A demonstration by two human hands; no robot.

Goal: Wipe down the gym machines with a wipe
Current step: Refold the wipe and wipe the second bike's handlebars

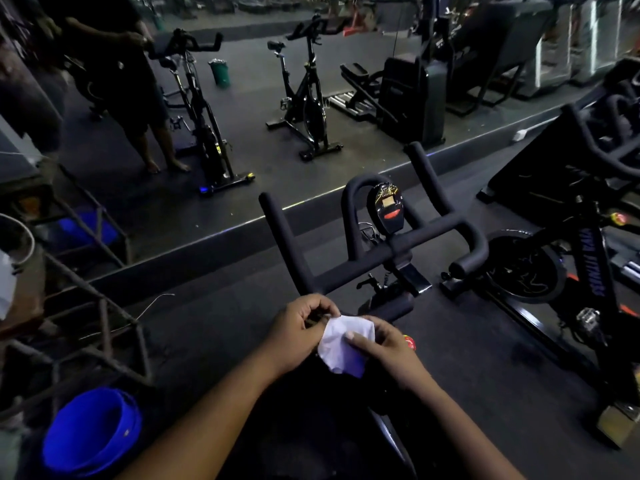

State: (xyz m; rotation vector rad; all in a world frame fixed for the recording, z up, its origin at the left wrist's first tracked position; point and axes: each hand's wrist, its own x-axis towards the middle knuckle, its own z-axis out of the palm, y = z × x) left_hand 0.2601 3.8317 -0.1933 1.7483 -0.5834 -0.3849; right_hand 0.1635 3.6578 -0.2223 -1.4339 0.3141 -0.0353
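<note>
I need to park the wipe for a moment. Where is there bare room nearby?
Bare floor lies between the metal rack and the bike's handlebar. Right of it, the neighbouring bike crowds things.

Dark gym floor carries spin bikes and a blue bucket.

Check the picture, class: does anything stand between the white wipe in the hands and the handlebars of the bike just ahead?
Nothing visible does. Both the left hand and right hand hold the wipe just short of the handlebars, with only open air between.
</note>
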